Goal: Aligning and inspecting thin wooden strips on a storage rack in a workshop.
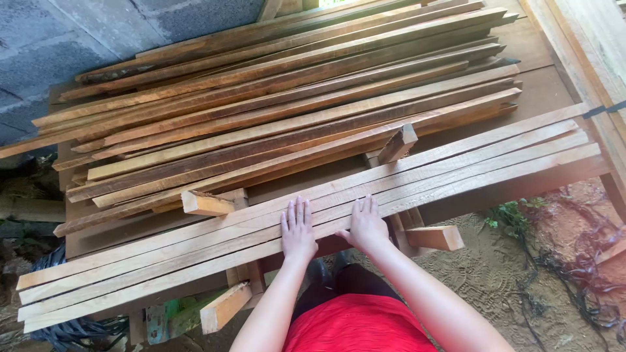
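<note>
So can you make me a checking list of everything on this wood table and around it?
Surface: brown wooden bench, mostly covered.
Job's things: a row of pale wooden slats lying side by side along the near edge.
Clutter: pile of darker slats behind; short offcut blocks under and between.
Grippers: left hand and right hand both flat, fingers spread, pressing on the pale slats.
Cables: dark tangled cords on the ground at right.
Surroundings: sandy ground, grey block wall, small green plant.
</note>
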